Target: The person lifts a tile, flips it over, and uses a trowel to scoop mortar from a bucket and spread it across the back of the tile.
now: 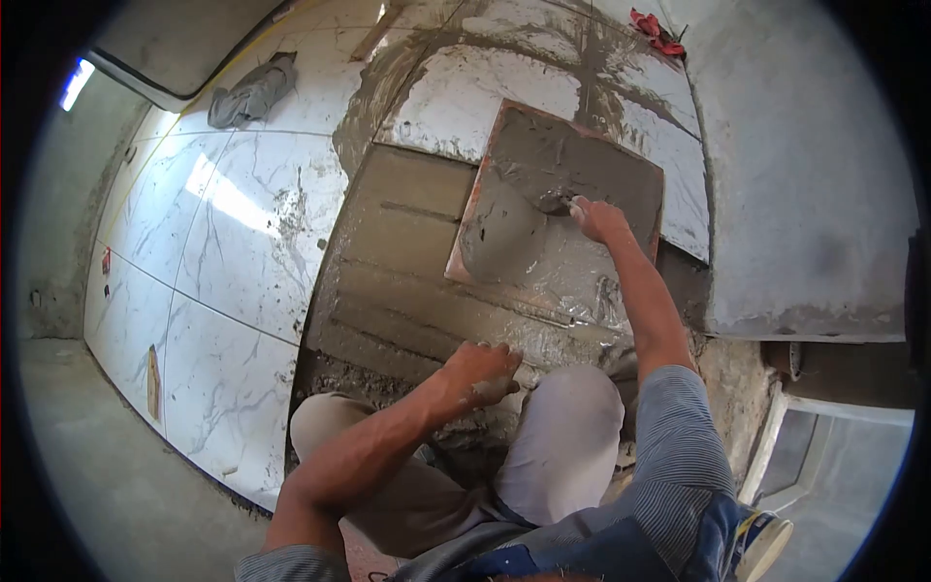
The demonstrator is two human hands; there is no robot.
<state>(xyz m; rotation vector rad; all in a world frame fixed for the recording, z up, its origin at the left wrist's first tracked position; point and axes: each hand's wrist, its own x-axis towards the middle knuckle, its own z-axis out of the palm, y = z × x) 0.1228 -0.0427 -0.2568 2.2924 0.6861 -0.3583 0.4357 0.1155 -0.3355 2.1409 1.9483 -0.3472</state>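
Right hand [598, 219] closed on trowel [556, 201], spreading grey mortar [504, 233] over upturned tile [582, 160]. Left hand [480, 371] half-curled, empty, resting by wet mortar bed [388, 281]. No containers visible.

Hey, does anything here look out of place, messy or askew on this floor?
Yes. Grey mortar smears streak across laid marble tiles far from the wet bed. The mortar-coated tile under the right hand lies askew to the grid. A crumpled grey cloth and red gloves lie loose on the floor.
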